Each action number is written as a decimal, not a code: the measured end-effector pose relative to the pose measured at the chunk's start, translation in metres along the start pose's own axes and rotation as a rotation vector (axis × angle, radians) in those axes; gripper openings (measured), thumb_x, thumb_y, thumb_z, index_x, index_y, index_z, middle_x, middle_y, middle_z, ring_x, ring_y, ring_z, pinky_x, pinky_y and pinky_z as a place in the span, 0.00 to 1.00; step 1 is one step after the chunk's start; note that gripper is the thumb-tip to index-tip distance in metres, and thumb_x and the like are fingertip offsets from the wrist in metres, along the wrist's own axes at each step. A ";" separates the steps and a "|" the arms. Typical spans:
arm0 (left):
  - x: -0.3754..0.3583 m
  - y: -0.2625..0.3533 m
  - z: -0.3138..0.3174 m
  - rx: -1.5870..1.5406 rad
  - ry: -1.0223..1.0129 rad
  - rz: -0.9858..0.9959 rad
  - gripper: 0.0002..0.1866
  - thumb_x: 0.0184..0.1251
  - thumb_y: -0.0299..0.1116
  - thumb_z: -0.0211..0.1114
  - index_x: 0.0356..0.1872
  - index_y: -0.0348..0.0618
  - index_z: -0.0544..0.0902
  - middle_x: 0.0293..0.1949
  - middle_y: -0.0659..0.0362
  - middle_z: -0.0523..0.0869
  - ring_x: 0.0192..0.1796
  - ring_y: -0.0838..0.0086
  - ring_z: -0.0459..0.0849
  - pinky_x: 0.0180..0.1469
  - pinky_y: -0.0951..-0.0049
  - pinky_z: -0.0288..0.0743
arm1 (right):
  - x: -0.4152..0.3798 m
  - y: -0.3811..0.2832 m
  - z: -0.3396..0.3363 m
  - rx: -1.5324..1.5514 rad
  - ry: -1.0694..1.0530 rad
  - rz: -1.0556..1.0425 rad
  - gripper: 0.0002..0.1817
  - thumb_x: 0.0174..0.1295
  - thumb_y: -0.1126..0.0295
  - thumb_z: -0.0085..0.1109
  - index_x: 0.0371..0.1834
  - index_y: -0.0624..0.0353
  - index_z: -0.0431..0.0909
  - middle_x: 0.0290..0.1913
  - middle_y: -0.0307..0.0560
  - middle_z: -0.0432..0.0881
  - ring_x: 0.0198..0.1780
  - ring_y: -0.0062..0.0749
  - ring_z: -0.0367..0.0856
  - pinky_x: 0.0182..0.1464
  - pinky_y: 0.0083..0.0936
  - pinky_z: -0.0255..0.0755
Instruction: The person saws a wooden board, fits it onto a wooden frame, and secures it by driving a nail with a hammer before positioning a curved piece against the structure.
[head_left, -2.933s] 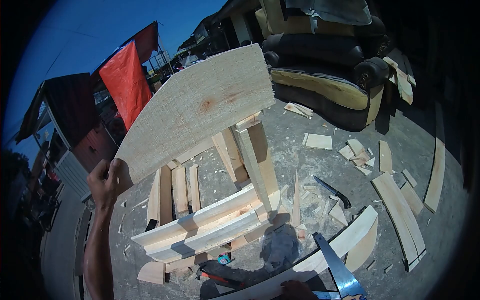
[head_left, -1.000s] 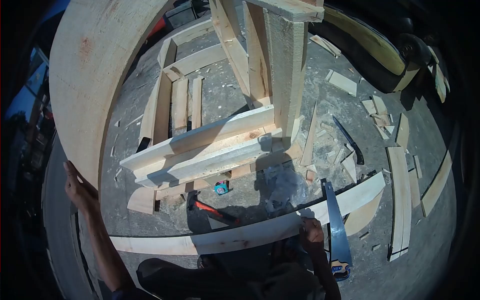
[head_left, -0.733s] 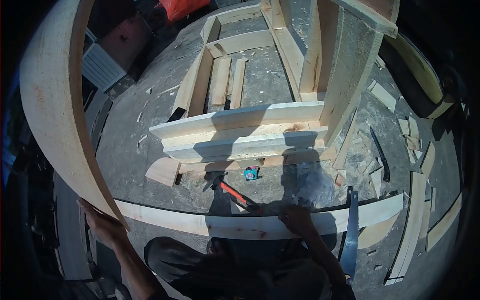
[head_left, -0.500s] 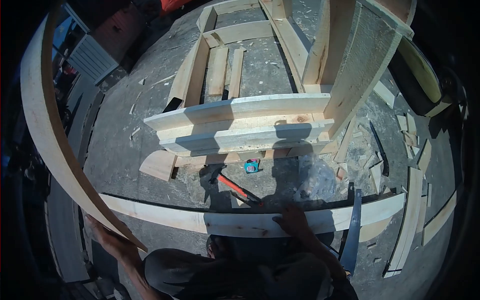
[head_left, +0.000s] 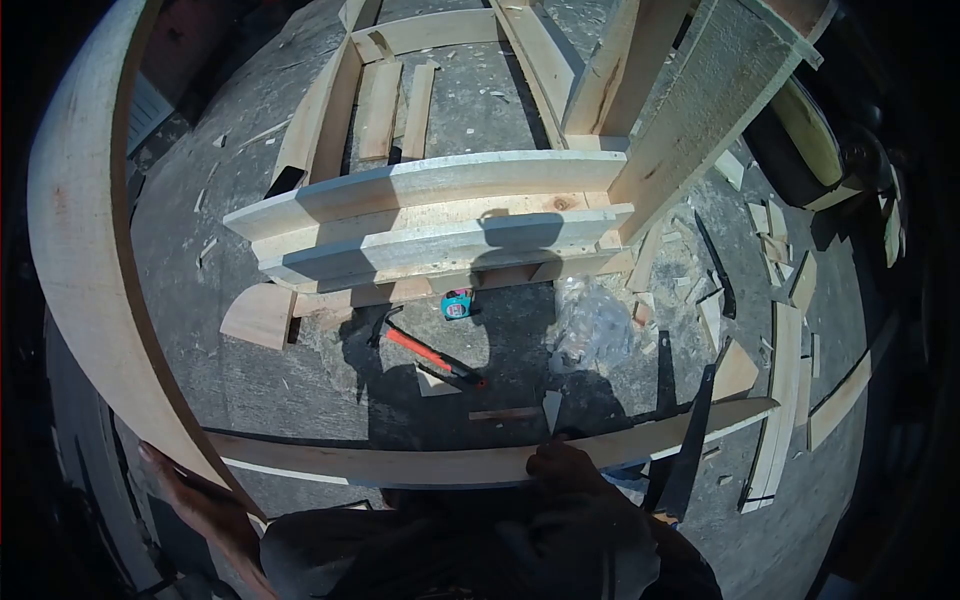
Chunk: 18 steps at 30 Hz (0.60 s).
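My dark-clothed knees (head_left: pixel 400 550) are closest to me. Beside them, my left grip (head_left: pixel 195 500) is closed on the lower end of the wide curved board (head_left: pixel 85 230), some fingers hidden by it; the board stands up steeply along my left side. My right grip (head_left: pixel 562 465) is clamped over the long narrow board (head_left: pixel 400 466), which runs crosswise just beyond my knees, its left end near the foot of the wide one. The hand saw (head_left: pixel 690 450) crosses in front of that board to the right of my right grip; whether the two touch I cannot tell.

Past the narrow board, an orange-handled hammer (head_left: pixel 425 352) lies on the concrete ground (head_left: pixel 320 400), partly over a small offcut. Farther out are a crumpled clear plastic bag (head_left: pixel 590 325) and, to its left, a teal tape measure (head_left: pixel 457 304), close to the wooden frame (head_left: pixel 430 235). That frame has long rails and a broad upright at its right end. A black knife (head_left: pixel 715 265) lies among scraps right of it. Beyond, at far right, sits a dark sofa (head_left: pixel 810 140).
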<state>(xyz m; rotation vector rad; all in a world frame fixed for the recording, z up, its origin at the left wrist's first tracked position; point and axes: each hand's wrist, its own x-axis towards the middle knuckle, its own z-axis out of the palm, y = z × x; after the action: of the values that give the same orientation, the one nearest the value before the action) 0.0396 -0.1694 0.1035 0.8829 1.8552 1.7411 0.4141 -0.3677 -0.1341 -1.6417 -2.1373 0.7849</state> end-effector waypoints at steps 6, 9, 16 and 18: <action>0.008 -0.010 -0.006 -0.011 0.030 0.020 0.41 0.79 0.61 0.49 0.76 0.34 0.63 0.77 0.48 0.64 0.75 0.64 0.64 0.75 0.64 0.56 | 0.014 0.000 0.011 0.068 -0.332 0.085 0.18 0.68 0.51 0.60 0.38 0.55 0.84 0.33 0.47 0.84 0.40 0.47 0.87 0.44 0.43 0.80; 0.009 -0.006 -0.009 -0.161 -0.030 0.078 0.35 0.80 0.57 0.53 0.67 0.31 0.73 0.62 0.48 0.77 0.62 0.69 0.77 0.64 0.68 0.68 | 0.016 0.004 0.013 0.149 -0.130 0.112 0.16 0.69 0.53 0.59 0.40 0.55 0.83 0.35 0.47 0.84 0.42 0.47 0.87 0.44 0.44 0.80; -0.009 0.008 0.011 -0.049 -0.046 0.069 0.34 0.78 0.54 0.60 0.50 0.20 0.80 0.46 0.49 0.84 0.47 0.72 0.80 0.52 0.69 0.72 | 0.034 0.014 -0.016 0.099 -0.175 0.375 0.17 0.72 0.55 0.54 0.53 0.55 0.81 0.51 0.54 0.85 0.54 0.53 0.84 0.55 0.49 0.78; -0.003 0.010 0.007 -0.003 -0.086 0.020 0.34 0.78 0.55 0.59 0.48 0.20 0.80 0.44 0.49 0.84 0.46 0.71 0.80 0.52 0.68 0.72 | 0.035 0.018 -0.012 0.103 -0.094 0.415 0.17 0.72 0.55 0.54 0.53 0.55 0.81 0.51 0.55 0.85 0.54 0.54 0.84 0.55 0.50 0.78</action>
<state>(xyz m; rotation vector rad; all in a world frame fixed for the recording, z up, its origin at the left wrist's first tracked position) 0.0482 -0.1670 0.1122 0.9627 1.7935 1.6903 0.4255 -0.3284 -0.1381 -2.0572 -1.7968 1.0899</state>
